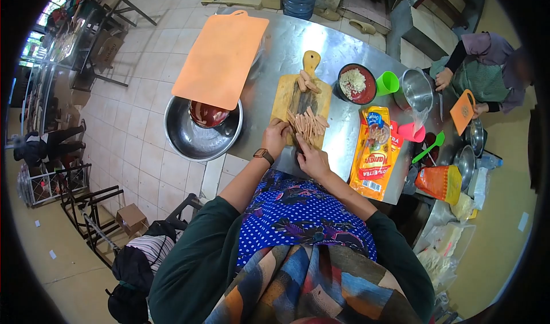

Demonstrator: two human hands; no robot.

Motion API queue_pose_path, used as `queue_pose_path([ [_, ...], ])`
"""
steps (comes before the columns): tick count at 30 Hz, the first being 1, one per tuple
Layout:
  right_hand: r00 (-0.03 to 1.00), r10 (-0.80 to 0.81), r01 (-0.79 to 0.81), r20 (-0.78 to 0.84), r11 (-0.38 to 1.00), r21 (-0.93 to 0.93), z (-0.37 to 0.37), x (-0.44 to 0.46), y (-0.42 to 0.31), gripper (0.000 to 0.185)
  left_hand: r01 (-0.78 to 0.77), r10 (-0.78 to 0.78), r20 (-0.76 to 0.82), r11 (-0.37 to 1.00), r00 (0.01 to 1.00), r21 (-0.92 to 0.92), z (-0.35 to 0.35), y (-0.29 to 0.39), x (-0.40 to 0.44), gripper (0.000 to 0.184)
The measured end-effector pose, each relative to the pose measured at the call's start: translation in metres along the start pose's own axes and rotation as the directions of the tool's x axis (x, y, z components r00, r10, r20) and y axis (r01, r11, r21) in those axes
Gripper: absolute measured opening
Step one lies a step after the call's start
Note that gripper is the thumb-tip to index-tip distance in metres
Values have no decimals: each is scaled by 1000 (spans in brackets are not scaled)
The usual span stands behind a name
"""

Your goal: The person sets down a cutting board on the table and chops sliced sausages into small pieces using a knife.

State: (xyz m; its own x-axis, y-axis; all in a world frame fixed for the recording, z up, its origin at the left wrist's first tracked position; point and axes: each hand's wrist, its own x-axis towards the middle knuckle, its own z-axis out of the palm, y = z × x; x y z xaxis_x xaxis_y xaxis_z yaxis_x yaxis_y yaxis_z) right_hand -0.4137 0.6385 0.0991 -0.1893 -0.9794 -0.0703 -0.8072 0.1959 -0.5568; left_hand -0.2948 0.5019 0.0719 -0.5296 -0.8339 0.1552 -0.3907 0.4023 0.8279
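A wooden cutting board [279, 103] with a handle lies on the metal table in front of me. Cut sausage strips [309, 123] are heaped on its near part, and a few larger sausage pieces [308, 82] lie near the handle. My left hand [277, 135], with a watch on its wrist, is closed at the board's near left edge, beside the strips; its fingers hide what they hold. My right hand [314, 160] is closed around a knife [294, 134], index finger stretched along it. Most of the knife is hidden between my hands.
An orange cutting mat [220, 57] lies over a large metal bowl [172, 130] at left. On the right are a bowl of chopped white pieces [353, 85], a green cup [387, 83], a yellow packet [369, 172] and a metal pot [416, 89]. Another person [487, 72] works there.
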Motion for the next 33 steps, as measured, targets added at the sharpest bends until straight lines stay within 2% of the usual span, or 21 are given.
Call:
queue_pose_path([
  [4, 999, -44, 44, -12, 999, 1, -1, -1, 5, 71, 22, -22, -48, 1000, 999, 3, 5, -6, -1, 9],
  [12, 997, -73, 74, 19, 995, -61, 3, 4, 5, 72, 36, -35, -36, 999, 999, 23, 4, -5, -1, 10],
  [20, 994, 37, -39, 102, 999, 19, -9, -24, 8, 65, 97, -98, -40, 995, 994, -35, 6, -7, -2, 7],
  [23, 999, -29, 27, 18, 997, 79, -3, -10, 3, 66, 104, -106, -37, 994, 994, -44, 8, -10, -4, 7],
  [26, 999, -42, 43, 20, 999, -27, 5, 9, 2, 67, 42, -40, -64, 999, 997, 17, 6, -9, -4, 8],
  [33, 998, -42, 42, 55, 999, 1, 7, -14, 14, 68, 31, -29, -73, 999, 997, 29, 6, -9, -4, 8],
])
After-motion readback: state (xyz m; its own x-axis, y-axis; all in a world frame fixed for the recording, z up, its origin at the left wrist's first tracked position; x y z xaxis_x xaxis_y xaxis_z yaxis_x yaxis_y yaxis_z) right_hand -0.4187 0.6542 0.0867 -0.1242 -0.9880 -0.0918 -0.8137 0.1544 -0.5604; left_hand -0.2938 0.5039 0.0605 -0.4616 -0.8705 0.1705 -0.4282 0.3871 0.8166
